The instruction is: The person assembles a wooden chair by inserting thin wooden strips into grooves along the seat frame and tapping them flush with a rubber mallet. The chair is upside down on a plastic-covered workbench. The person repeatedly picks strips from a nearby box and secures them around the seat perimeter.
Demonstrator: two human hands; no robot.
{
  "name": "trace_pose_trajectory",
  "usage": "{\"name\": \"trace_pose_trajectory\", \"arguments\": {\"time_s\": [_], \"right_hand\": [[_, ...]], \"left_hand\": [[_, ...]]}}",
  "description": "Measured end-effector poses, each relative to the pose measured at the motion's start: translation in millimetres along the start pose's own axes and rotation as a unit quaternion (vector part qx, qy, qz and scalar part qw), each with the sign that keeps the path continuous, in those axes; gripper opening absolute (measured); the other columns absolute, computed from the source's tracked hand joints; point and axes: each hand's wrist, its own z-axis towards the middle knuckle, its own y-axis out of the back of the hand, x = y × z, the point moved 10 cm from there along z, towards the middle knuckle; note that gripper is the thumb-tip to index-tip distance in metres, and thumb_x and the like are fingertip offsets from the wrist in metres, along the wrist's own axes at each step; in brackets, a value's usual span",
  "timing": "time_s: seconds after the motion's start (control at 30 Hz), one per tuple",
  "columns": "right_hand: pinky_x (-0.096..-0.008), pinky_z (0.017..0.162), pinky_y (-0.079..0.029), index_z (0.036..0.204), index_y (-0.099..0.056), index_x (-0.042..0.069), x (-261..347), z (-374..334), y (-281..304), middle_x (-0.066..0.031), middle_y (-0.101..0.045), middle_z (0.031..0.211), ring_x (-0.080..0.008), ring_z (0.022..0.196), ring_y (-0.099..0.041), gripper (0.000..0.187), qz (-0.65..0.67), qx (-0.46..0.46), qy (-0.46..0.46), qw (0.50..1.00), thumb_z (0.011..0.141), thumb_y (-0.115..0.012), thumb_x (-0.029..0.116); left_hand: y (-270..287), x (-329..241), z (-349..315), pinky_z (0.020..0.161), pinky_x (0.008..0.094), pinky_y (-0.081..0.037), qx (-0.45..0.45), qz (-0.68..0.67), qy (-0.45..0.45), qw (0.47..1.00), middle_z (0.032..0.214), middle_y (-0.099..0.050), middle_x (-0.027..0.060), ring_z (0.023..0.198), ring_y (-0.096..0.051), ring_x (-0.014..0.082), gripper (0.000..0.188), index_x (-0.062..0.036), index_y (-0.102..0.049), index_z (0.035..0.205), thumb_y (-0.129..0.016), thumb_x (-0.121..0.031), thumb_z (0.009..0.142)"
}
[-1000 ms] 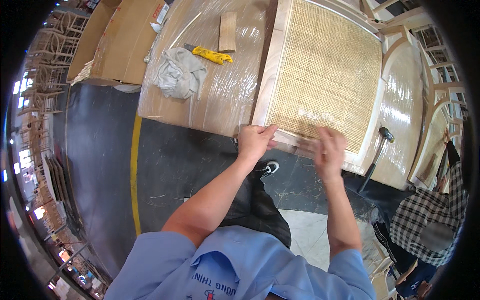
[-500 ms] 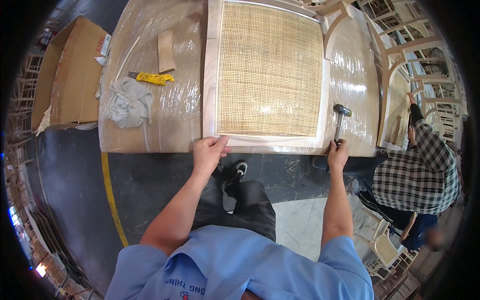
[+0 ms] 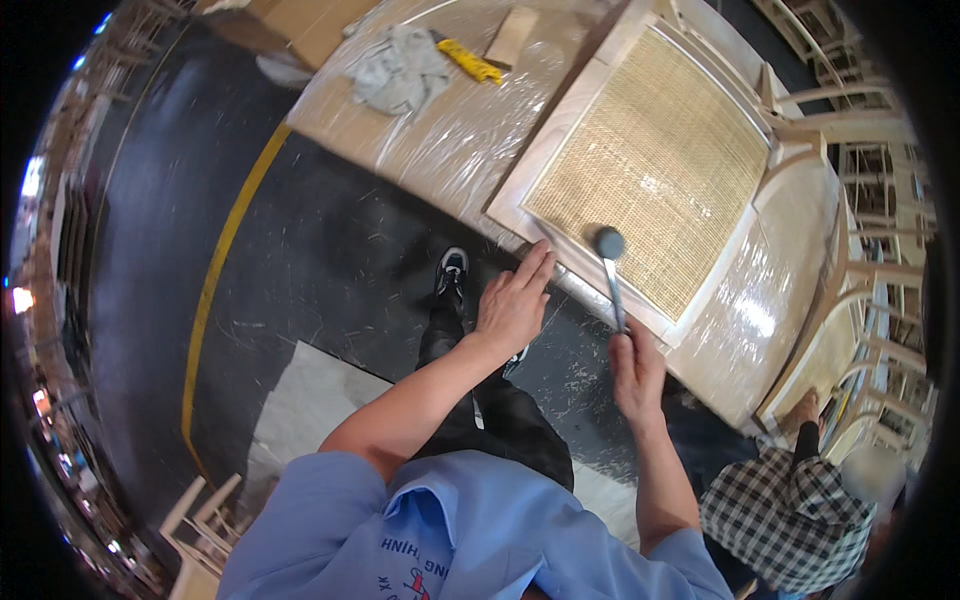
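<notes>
A pale wooden chair with a woven cane panel [image 3: 655, 160] set in its seat frame [image 3: 515, 200] lies on the plastic-wrapped work surface. My right hand [image 3: 638, 372] is closed round the handle of a hammer [image 3: 613, 285]. Its dark round head is over the near border of the cane, close above or touching it; which one I cannot tell. My left hand [image 3: 515, 305] has its fingers stretched out, the tips resting on the near edge of the frame, left of the hammer head.
A grey-white cloth [image 3: 400, 72], a yellow-handled knife [image 3: 468, 62] and a wood block [image 3: 511, 38] lie at the far left of the surface. A cardboard box [image 3: 300, 25] stands beyond. At right, a person in a checked shirt [image 3: 785, 510] works beside more chair frames [image 3: 880, 290].
The hammer has moved from the right of the chair to over the cane's near border. My left hand's fingers have straightened along the frame edge. The whole view has turned.
</notes>
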Motion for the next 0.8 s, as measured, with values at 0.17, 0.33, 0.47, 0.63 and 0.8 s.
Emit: {"name": "trace_pose_trajectory", "arguments": {"time_s": [0.17, 0.33, 0.47, 0.63, 0.8], "right_hand": [[-0.0257, 0.055, -0.043, 0.136, -0.058, -0.002, 31.5, 44.6, -47.1, -0.0001, -0.058, 0.076, -0.0073, 0.062, -0.054, 0.031, -0.05, 0.087, 0.105, 0.989, 0.113, -0.049, 0.016], [-0.0333, 0.064, -0.05, 0.139, -0.057, -0.002, 72.5, 54.7, -53.8, -0.0081, -0.062, 0.08, -0.0164, 0.069, -0.061, 0.033, 0.023, 0.083, 0.115, 0.99, 0.111, -0.051, 0.013], [-0.0353, 0.063, -0.05, 0.139, -0.059, -0.004, 42.0, 62.9, -55.7, -0.0132, -0.062, 0.079, -0.0211, 0.065, -0.06, 0.034, -0.117, 0.056, 0.182, 0.975, 0.109, -0.053, 0.012], [-0.036, 0.062, -0.05, 0.14, -0.058, -0.003, 72.4, 62.7, -55.3, -0.0132, -0.061, 0.076, -0.0218, 0.063, -0.059, 0.035, -0.029, 0.059, 0.147, 0.987, 0.109, -0.053, 0.012], [-0.0375, 0.065, -0.053, 0.14, -0.057, -0.003, 61.9, 49.5, -47.8, -0.0157, -0.064, 0.078, -0.0272, 0.066, -0.064, 0.034, -0.097, -0.001, 0.252, 0.963, 0.11, -0.053, 0.013]], "left_hand": [[-13.7, 8.6, -8.0, 0.09, 0.0475, -0.058, -0.018, 0.007, 0.019, 1.0, 0.172, -0.031, -0.0032, 0.107, -0.072, 0.0313, 0.069, -0.0174, -0.043, 0.159, -0.064, -0.011, 0.094], [-11.5, 23.5, -14.2, 0.086, 0.0464, -0.06, -0.022, -0.003, 0.031, 0.999, 0.172, -0.032, -0.0075, 0.095, -0.075, 0.0307, 0.071, -0.0235, -0.043, 0.16, -0.058, -0.006, 0.093], [-14.2, 10.4, -11.7, 0.087, 0.046, -0.06, -0.005, 0.018, 0.011, 1.0, 0.173, -0.028, -0.009, 0.094, -0.076, 0.0299, 0.078, -0.0267, -0.041, 0.162, -0.057, -0.002, 0.09], [-11.9, 23.7, -12.9, 0.089, 0.0458, -0.06, -0.008, 0.002, 0.022, 1.0, 0.175, -0.023, -0.0105, 0.095, -0.076, 0.0298, 0.082, -0.0277, -0.038, 0.163, -0.056, -0.001, 0.087], [-15.4, 13.8, -11.0, 0.089, 0.0444, -0.061, 0.001, 0.013, 0.011, 1.0, 0.174, -0.024, -0.0106, 0.096, -0.076, 0.0297, 0.083, -0.0279, -0.039, 0.163, -0.056, -0.001, 0.086]]}}
